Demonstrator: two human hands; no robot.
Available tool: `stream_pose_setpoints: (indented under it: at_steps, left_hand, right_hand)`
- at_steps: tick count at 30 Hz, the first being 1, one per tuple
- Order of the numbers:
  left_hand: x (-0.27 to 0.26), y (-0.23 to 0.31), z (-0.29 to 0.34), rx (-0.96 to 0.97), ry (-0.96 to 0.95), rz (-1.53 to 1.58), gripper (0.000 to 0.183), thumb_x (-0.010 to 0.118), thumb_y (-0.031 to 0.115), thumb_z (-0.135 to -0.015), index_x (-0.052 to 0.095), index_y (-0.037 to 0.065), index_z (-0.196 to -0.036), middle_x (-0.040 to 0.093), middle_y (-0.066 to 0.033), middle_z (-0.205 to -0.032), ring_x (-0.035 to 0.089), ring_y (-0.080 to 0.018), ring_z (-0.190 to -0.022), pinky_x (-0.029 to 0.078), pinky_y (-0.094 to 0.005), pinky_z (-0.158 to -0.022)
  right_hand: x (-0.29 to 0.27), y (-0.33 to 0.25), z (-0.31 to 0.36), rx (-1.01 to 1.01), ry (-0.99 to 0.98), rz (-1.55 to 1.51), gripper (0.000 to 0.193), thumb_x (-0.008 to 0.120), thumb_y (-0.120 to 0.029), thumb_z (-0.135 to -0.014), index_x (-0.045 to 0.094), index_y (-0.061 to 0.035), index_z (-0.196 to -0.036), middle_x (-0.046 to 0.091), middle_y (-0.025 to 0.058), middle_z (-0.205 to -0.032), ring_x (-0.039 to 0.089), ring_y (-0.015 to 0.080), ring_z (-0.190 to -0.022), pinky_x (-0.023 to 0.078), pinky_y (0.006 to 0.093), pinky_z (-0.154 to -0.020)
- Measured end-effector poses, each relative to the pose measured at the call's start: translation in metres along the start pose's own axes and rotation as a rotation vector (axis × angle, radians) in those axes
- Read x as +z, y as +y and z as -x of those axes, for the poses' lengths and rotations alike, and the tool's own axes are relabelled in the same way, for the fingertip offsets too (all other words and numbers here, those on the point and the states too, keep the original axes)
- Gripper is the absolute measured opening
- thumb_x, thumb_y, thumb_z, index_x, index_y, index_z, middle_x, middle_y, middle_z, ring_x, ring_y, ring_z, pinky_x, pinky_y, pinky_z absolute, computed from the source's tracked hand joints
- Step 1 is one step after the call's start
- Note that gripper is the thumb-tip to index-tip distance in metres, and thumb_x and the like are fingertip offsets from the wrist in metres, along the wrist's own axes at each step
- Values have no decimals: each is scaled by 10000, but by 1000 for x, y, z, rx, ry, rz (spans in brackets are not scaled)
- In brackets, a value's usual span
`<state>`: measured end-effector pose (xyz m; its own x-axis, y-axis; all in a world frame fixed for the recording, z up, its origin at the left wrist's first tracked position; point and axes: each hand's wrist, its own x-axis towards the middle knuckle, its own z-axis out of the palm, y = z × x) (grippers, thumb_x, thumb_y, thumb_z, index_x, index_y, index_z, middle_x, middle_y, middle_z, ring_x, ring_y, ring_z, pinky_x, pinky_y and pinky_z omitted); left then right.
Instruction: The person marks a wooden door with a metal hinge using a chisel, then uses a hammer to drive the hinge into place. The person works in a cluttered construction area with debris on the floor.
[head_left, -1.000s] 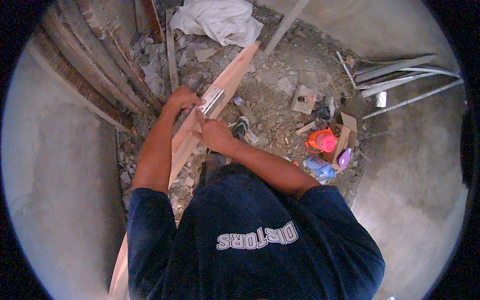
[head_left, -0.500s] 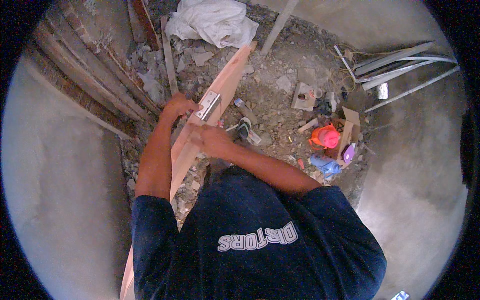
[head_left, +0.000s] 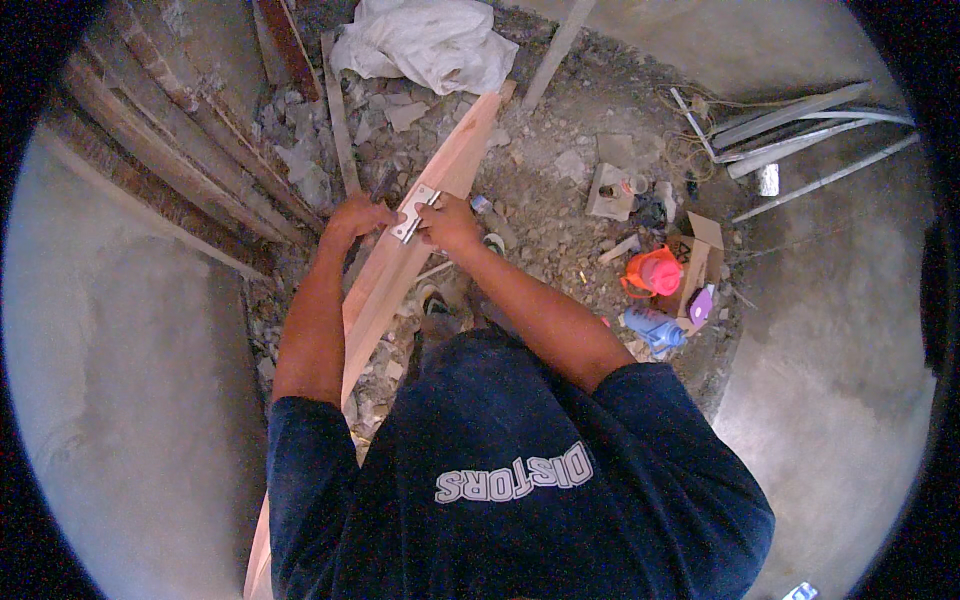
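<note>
A long reddish wooden beam (head_left: 384,290) runs diagonally, its far end away from me. On its upper face lies a silver metal hinge (head_left: 409,218) with screw holes. My left hand (head_left: 358,217) is curled at the beam's left side, its fingertips pressing the hinge's left edge. From beyond that hand a dark slim thing (head_left: 383,181) sticks out; its kind cannot be made out. My right hand (head_left: 450,226) closes over the right side, with thumb and fingers on the hinge's right edge. Part of the hinge is hidden by the fingers.
Rubble covers the floor. A white sack (head_left: 425,45) lies at the far end, and old boards (head_left: 185,130) lean on the left. To the right are an orange-and-pink container (head_left: 655,272), a blue bottle (head_left: 653,328), a cardboard box (head_left: 704,240) and metal profiles (head_left: 790,135).
My right hand has moved forward along the beam from below the hinge onto its right edge. My left hand has stayed at the hinge's left edge.
</note>
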<state>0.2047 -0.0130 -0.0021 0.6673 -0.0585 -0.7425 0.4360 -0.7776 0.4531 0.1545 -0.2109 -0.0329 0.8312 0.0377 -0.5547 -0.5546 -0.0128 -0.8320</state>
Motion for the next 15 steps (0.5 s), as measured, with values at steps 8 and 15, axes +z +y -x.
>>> stream_pose_setpoints:
  at_steps: [8, 15]
  left_hand:
    - [-2, 14, 13, 47, -14, 80, 510, 882, 430, -580, 720, -22, -752, 675, -111, -703, 618, -246, -610, 493, -411, -583]
    - [-8, 20, 25, 56, 20, 53, 552, 876, 410, -590, 705, -61, -822, 679, -147, -741, 629, -214, -596, 508, -378, -552]
  right_hand:
    - [7, 9, -23, 164, 29, 45, 296, 658, -153, -902, 581, 50, -1104, 659, 166, -916, 694, 302, -747, 598, 419, -603]
    - [-7, -51, 37, 315, -77, -273, 356, 700, -300, -887, 591, -81, -1147, 645, 54, -1008, 616, 233, -902, 519, 449, -765]
